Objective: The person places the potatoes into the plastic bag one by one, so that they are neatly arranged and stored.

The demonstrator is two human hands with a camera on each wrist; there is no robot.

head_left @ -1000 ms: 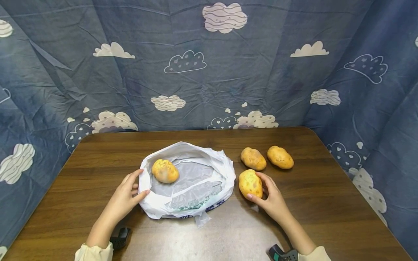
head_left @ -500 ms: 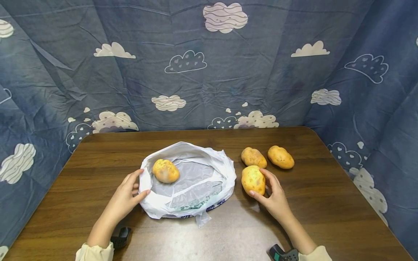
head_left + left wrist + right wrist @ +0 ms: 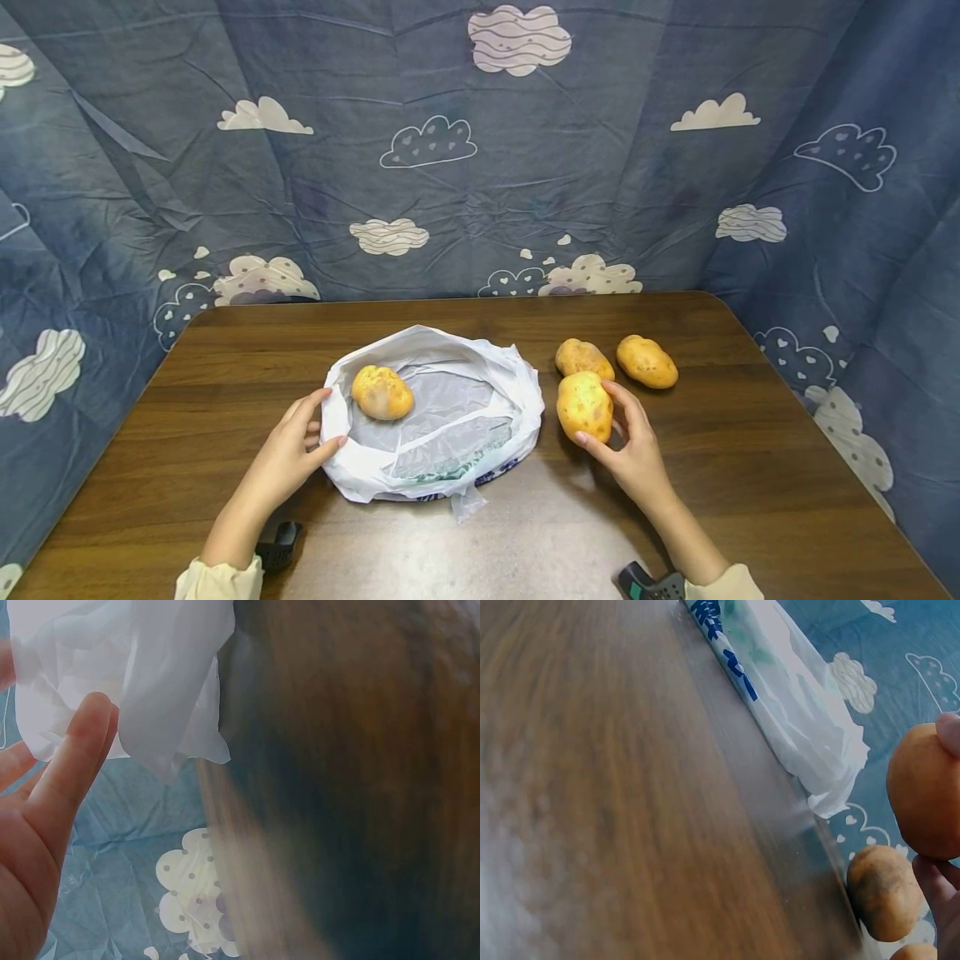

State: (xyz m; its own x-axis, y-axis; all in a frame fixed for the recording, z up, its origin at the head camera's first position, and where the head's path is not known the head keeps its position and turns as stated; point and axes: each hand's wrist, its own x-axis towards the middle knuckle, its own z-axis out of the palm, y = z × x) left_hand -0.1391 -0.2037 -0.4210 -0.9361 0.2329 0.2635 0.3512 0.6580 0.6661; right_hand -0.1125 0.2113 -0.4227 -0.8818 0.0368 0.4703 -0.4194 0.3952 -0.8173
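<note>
In the head view my right hand (image 3: pixel 630 446) holds a yellow potato (image 3: pixel 583 406) between thumb and fingers, just right of the bag. The right wrist view shows this potato (image 3: pixel 928 793) apparently raised off the table. A white plastic bag (image 3: pixel 348 467) lies with its mouth spread wide and one potato (image 3: pixel 382 393) inside at the left. My left hand (image 3: pixel 288 446) holds the bag's left rim, index finger and thumb set apart along it. In the left wrist view the thumb (image 3: pixel 79 750) lies against the white plastic (image 3: pixel 165 682).
Two more potatoes lie behind the held one, a blemished potato (image 3: pixel 584 358) and a smoother potato (image 3: pixel 647 362) to its right. The brown wooden table (image 3: pixel 750 467) ends at a blue cloud-patterned curtain (image 3: pixel 450 208). A black wrist device (image 3: pixel 651 583) sits on my right wrist.
My right hand and its potato have moved slightly away from me, and the potato now partly covers the blemished one behind. The left hand and the bag look unmoved.
</note>
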